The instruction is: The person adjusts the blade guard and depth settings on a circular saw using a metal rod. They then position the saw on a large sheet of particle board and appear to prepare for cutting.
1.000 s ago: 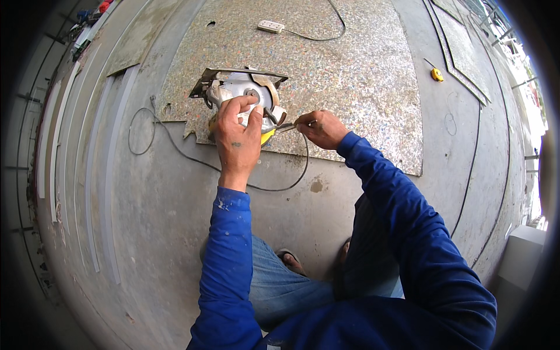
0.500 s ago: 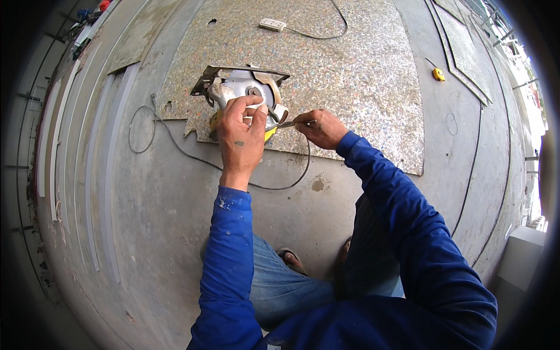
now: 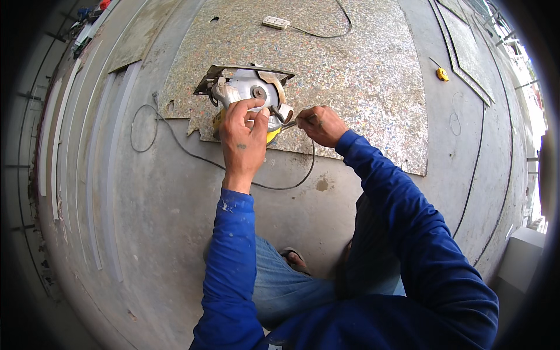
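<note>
A circular saw, with a silver-grey housing and yellow parts, lies turned over with its dark base plate on the far side. My left hand is on its near side, fingers and thumb curled at the round blade area; the palm side is hidden. Just to the right, my right hand pinches a thin metal tool whose tip reaches the saw beside its yellow part. The tool's exact kind is too small to make out.
Under the saw is a large speckled board on a concrete floor. A black cord loops in front of the saw. Farther off lie a white power strip and a yellow tape measure. Long pale strips lie at left.
The whole view has shifted slightly, moving the scene a little to the right. Both hands keep nearly the same places at the saw; the right fingers are slightly closer to it.
</note>
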